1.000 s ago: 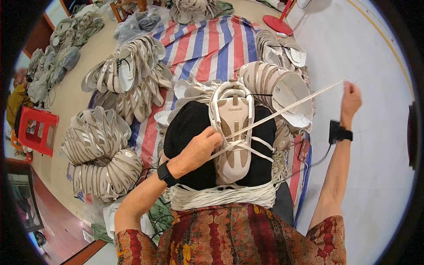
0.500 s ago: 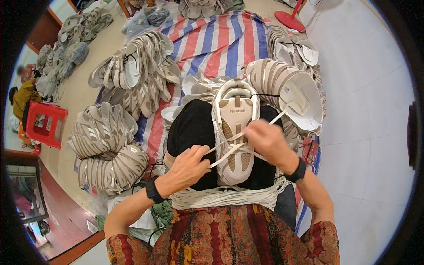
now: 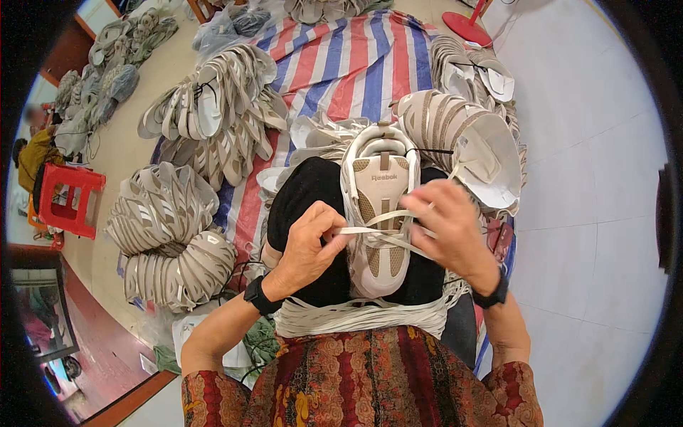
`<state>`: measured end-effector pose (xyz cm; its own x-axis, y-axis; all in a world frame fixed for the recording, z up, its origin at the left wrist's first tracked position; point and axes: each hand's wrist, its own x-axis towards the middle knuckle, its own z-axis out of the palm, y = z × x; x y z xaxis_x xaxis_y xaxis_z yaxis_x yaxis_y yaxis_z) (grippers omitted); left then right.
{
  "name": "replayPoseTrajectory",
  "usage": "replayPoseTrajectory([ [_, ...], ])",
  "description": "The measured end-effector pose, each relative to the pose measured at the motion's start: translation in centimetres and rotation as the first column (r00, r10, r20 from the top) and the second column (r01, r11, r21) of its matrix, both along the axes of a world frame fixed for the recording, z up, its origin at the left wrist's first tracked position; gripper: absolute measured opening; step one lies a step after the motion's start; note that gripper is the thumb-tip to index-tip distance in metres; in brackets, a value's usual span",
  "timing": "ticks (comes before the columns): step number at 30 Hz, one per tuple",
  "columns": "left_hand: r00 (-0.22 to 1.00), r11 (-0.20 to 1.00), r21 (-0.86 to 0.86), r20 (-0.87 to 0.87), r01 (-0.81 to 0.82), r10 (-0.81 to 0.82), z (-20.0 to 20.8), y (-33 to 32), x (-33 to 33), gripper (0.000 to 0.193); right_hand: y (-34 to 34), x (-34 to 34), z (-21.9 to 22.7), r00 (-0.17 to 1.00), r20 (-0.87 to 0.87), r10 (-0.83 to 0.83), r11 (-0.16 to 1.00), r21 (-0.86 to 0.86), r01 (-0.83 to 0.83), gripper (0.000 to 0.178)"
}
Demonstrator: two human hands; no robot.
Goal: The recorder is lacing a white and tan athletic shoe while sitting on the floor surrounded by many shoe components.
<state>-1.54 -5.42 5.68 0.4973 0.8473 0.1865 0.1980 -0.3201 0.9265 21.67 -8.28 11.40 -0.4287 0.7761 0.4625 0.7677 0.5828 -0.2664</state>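
A beige and white shoe upper [image 3: 385,186] lies on my lap between my black-clad knees, its toe toward me. Flat cream shoelaces [image 3: 361,230] cross over it, toward the toe half. My left hand [image 3: 310,245] is closed, pinching a lace between thumb and forefinger at the left of the upper. On the opposite side, my right hand [image 3: 453,229] has its curled fingers at another stretch of lace; they are slightly blurred. A bundle of loose cream laces [image 3: 363,318] rests across my lap, below the toe.
Nested stacks of shoe uppers [image 3: 167,206] lie at the left, with another stack [image 3: 448,132] close by at the right. A striped sheet [image 3: 348,64] covers the floor ahead. A red stool [image 3: 71,199] stands far left, near another person [image 3: 35,156]. A white wall [image 3: 583,213] borders the right.
My left hand has moved slightly up and keeps a lace pinched. My right hand has shifted right, and its fingers have opened out somewhat. The laces over the upper now run flatter, side to side.
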Motion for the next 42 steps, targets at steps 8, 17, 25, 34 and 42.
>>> replayPoseTrajectory([
  [8,0.978,0.979,0.027,0.063,-0.200,0.198,-0.2,-0.4,1.5,0.012,1.3,0.4,-2.8,0.994,0.081,-0.071,0.978,0.201,0.053,0.022],
  [17,0.998,0.999,-0.049,-0.053,-0.016,0.013,-1.5,0.2,2.0,0.023,0.7,-1.2,0.3,0.834,-0.507,-0.215,0.626,-0.727,-0.281,0.029],
  [25,0.981,0.975,0.134,-0.055,-0.178,0.187,1.0,0.3,2.1,0.016,2.3,3.8,-1.1,0.682,-0.584,-0.440,0.701,-0.698,-0.145,0.021],
  [34,0.971,0.618,0.786,-0.160,0.018,0.175,1.1,3.5,6.4,0.011,2.9,2.5,-0.3,0.971,0.161,0.174,0.910,-0.404,-0.096,0.041],
  [42,0.942,0.689,0.673,-0.331,0.270,-0.045,0.7,2.9,7.4,0.011,2.6,4.0,-3.8,0.975,-0.166,0.149,0.936,-0.294,-0.193,0.031],
])
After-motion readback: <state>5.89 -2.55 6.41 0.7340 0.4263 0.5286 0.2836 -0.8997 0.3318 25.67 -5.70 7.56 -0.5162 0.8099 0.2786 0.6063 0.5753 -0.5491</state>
